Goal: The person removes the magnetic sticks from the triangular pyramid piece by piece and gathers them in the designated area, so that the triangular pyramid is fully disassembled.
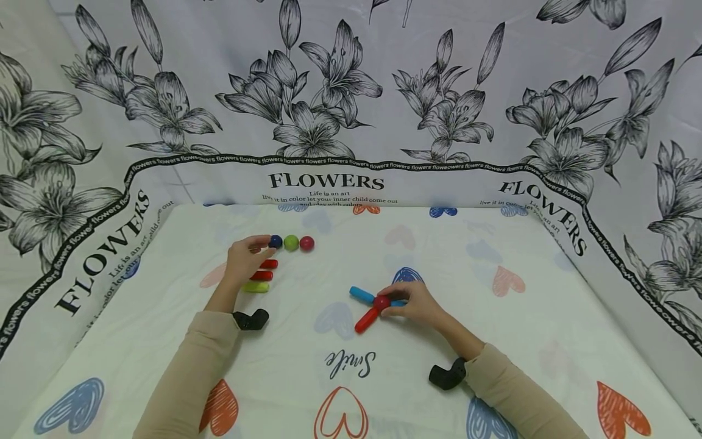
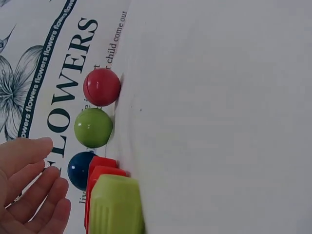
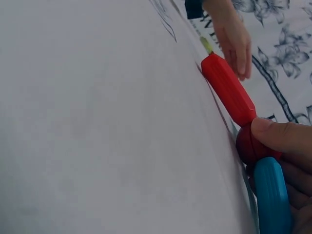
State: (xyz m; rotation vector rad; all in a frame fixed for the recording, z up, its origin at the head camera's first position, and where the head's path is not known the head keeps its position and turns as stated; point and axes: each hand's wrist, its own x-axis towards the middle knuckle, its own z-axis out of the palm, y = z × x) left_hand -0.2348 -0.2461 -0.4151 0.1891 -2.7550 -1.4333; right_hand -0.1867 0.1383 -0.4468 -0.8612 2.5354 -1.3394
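Note:
My right hand (image 1: 414, 303) pinches a red ball (image 1: 381, 302) between thumb and fingers. From that ball spread a red stick (image 1: 366, 319) and a blue stick (image 1: 362, 295), with a second blue stick (image 1: 398, 303) partly behind the fingers. Over on the left, my left hand (image 1: 247, 259) hovers beside a dark blue ball (image 1: 276, 242), fingers loosely bent and holding nothing. In the left wrist view a gap shows between those fingers and the blue ball (image 2: 81, 170). A green ball (image 1: 291, 242) and another red ball (image 1: 307, 243) continue the row.
Below the left hand lie two red sticks (image 1: 263, 275) and a yellow-green stick (image 1: 256, 286), side by side. A black wrist device (image 1: 252, 319) sits at each sleeve. The table wears a white cloth (image 1: 296, 341) with printed hearts; a flower-print curtain (image 1: 384, 134) stands behind.

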